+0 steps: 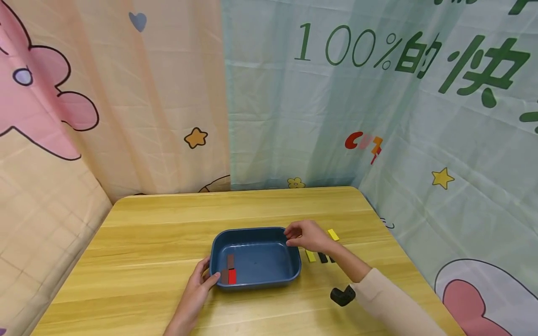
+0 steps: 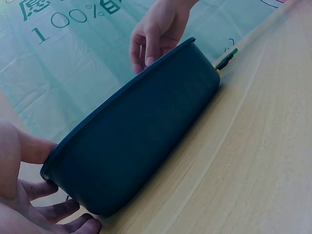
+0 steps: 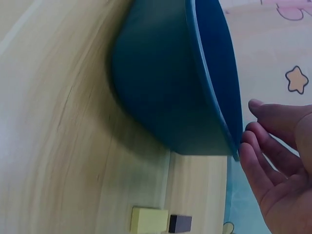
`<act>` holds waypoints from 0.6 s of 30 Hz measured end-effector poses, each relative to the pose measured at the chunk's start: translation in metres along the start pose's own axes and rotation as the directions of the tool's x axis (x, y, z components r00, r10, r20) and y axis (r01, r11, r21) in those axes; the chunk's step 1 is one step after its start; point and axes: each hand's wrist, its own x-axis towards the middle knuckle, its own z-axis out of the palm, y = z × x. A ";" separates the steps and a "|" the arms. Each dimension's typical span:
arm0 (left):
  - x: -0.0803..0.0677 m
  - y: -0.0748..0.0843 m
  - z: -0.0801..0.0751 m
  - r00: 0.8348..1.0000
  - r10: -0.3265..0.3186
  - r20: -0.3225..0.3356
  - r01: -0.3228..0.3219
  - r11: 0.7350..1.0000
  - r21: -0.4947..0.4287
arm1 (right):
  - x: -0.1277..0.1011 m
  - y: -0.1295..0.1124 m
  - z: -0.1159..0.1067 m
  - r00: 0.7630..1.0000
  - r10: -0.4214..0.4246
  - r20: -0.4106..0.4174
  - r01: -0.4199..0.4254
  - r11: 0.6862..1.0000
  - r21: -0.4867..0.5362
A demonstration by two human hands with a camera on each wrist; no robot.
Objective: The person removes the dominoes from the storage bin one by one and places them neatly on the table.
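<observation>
A blue plastic basin point(image 1: 265, 263) stands on the table. My left hand point(image 1: 196, 284) grips its left end, thumb at the rim and fingers against the outer wall. In the basin's left part lie two brown blocks point(image 1: 230, 261) and a red block point(image 1: 232, 276). At the far right corner, my right hand point(image 1: 308, 235) is over the rim, fingers loosely bent. Nothing shows between its thumb and fingertips in the right wrist view. Just right of the basin are a yellow block point(image 1: 310, 255) and a black block point(image 1: 322, 257); another dark block is partly hidden by the right forearm.
Beyond the right wrist lies another yellow block point(image 1: 333, 234). A black curved object point(image 1: 342, 296) shows beside the right sleeve. The wooden table point(image 1: 159, 224) ends at printed curtains point(image 1: 269, 116) behind and to the sides.
</observation>
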 end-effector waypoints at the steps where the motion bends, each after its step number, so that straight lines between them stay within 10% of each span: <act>1: 0.000 0.000 0.000 1.000 -0.001 -0.001 0.001 1.000 0.000 | 0.003 -0.001 0.002 1.000 -0.026 0.015 0.026 1.000 -0.002; 18: 0.001 -0.001 -0.002 1.000 -0.008 0.002 0.008 1.000 -0.007 | 0.051 -0.042 0.024 0.943 -0.207 0.262 0.230 0.971 -0.059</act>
